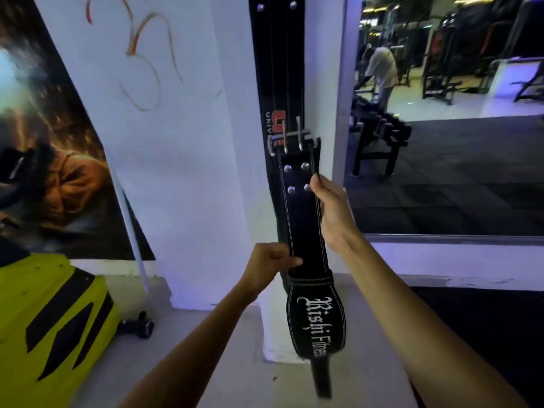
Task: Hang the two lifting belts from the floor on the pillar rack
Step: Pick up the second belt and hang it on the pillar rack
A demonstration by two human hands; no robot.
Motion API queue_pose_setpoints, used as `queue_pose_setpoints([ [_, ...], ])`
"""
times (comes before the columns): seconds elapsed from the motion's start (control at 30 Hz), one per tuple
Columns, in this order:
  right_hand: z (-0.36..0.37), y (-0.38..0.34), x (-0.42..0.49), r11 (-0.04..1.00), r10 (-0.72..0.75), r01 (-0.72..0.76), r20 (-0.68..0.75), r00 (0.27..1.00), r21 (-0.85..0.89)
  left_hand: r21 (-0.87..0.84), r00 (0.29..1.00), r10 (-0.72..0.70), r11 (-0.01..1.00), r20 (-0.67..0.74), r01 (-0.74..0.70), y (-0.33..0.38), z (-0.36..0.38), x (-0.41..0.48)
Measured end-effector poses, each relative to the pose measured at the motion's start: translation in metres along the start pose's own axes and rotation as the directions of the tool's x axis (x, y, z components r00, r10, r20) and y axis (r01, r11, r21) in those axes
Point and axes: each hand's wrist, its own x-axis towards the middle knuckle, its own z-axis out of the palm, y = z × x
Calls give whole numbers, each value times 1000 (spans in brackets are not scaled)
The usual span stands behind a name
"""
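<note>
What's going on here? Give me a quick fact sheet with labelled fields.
Place: gym, beside a white pillar
Held item: black lifting belt, buckle end up
Left hand: grips the belt's left edge, mid-strap
Right hand: grips the right edge, higher up
Already hanging: second black belt on the pillar
Nearby: mirror, yellow object

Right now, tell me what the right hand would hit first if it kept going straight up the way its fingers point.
Probably the belt's buckle, just above the right hand; depth is unclear, so it could slip past.
</note>
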Motion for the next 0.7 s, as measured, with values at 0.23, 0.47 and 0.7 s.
queue_pose_setpoints([
  [0.23,-21,-22,-6,972,-109,132,123,986,-194,-215,953,231,938,-196,-272,85,4,18],
  [0.47,-39,12,-45,924,3,30,85,996,-381,-230,939,301,915,-164,-333,103,-17,29],
  [0.7,-5,-21,-26,917,-179,170,8,984,-362,-222,940,299,917,-162,-330,90,-27,19],
])
